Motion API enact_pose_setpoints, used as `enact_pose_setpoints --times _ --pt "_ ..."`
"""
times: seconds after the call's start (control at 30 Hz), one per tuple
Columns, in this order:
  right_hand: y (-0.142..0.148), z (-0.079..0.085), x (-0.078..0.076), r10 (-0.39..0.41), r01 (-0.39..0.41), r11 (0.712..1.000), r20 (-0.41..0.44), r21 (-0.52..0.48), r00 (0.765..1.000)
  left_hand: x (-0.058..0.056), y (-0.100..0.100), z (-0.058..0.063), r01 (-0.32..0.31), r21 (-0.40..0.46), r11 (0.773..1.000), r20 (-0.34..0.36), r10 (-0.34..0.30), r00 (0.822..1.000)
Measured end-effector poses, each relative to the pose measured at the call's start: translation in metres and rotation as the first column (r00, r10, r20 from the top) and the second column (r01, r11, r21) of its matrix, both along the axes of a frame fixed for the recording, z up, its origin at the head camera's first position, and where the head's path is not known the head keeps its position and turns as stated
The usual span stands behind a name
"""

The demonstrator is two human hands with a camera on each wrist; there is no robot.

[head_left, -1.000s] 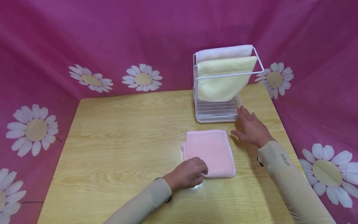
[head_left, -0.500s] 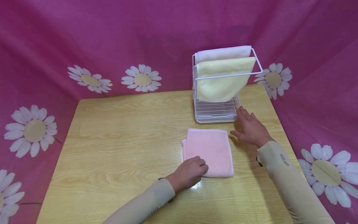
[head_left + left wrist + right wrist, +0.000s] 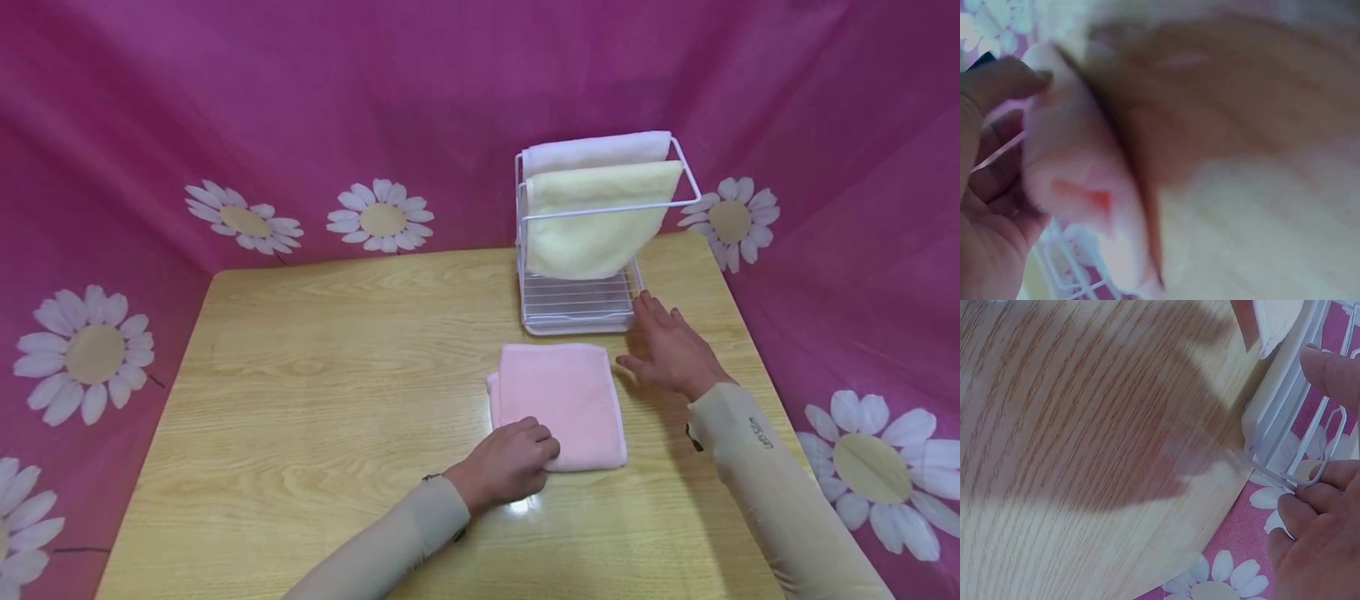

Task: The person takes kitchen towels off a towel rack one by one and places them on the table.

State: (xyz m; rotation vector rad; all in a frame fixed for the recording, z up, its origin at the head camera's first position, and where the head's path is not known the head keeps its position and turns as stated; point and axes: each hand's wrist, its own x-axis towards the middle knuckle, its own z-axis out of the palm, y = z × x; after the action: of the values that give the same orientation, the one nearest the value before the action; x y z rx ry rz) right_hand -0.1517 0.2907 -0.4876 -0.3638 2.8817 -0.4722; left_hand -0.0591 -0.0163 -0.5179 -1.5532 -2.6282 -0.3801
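A folded pink towel (image 3: 566, 400) lies on the table before the rack. My left hand (image 3: 510, 462) holds its near left edge; in the left wrist view, thumb and fingers sit on either side of the pink towel (image 3: 1079, 144). Beside the white wire rack (image 3: 577, 321), my right hand (image 3: 675, 350) touches the front right corner of the base with extended fingers. In the right wrist view the right hand (image 3: 1322, 531) lies at the end of the rack's tray (image 3: 1266, 425). A yellow towel (image 3: 592, 237) and, behind it, a white towel (image 3: 596, 152) hang on the rack.
The wooden table (image 3: 322, 392) is bordered at the back and sides by a magenta cloth (image 3: 450, 75) printed with daisies. The rack stands near the back right corner, its upper bars reaching well above the tabletop.
The pink towel has slid slightly away from me, narrowing its gap to the rack, with my left hand still on its edge. My right hand stays beside the rack. The head view has tilted slightly.
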Motion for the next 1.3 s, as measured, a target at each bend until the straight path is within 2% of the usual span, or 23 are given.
enact_pose_setpoints --times 0.17,0.27,0.37,0.47,0.63,0.83,0.93,1.1,1.3 --pt "0.001 0.000 0.000 -0.007 0.007 1.000 0.007 0.001 1.000 -0.012 -0.004 0.028 -0.024 0.112 0.993 0.119 0.011 0.993" --pt "0.001 0.000 0.000 -0.009 0.009 1.000 0.018 0.001 1.000 -0.025 -0.007 0.048 -0.040 0.231 0.972 0.146 0.006 0.989" --pt "0.001 -0.001 -0.001 -0.010 0.010 1.000 0.023 0.006 1.000 -0.039 -0.009 0.068 -0.037 0.349 0.936 0.134 -0.011 0.991" --pt "0.001 -0.001 -0.001 0.001 -0.001 1.000 0.010 0.012 1.000 -0.052 -0.011 0.086 -0.038 0.432 0.901 0.110 -0.011 0.994" --pt "0.000 0.000 0.000 0.002 -0.002 1.000 0.012 0.015 1.000 -0.074 -0.014 0.118 -0.041 0.513 0.857 0.079 0.001 0.997" --pt "0.000 0.000 0.000 -0.002 0.002 1.000 0.003 0.010 1.000 -0.098 -0.008 0.157 -0.029 0.587 0.809 0.044 0.004 0.999" --pt "0.000 0.000 0.000 -0.003 0.003 1.000 -0.006 0.002 1.000 -0.111 -0.003 0.176 -0.038 0.604 0.796 0.027 0.027 0.999" --pt "-0.001 0.000 0.000 -0.011 0.011 1.000 0.001 -0.001 1.000 -0.127 0.003 0.202 -0.081 0.608 0.790 0.012 0.093 0.996" --pt "-0.001 -0.001 -0.001 -0.022 0.022 1.000 0.015 0.013 1.000 -0.146 0.017 0.220 -0.173 0.574 0.800 0.093 0.146 0.985"
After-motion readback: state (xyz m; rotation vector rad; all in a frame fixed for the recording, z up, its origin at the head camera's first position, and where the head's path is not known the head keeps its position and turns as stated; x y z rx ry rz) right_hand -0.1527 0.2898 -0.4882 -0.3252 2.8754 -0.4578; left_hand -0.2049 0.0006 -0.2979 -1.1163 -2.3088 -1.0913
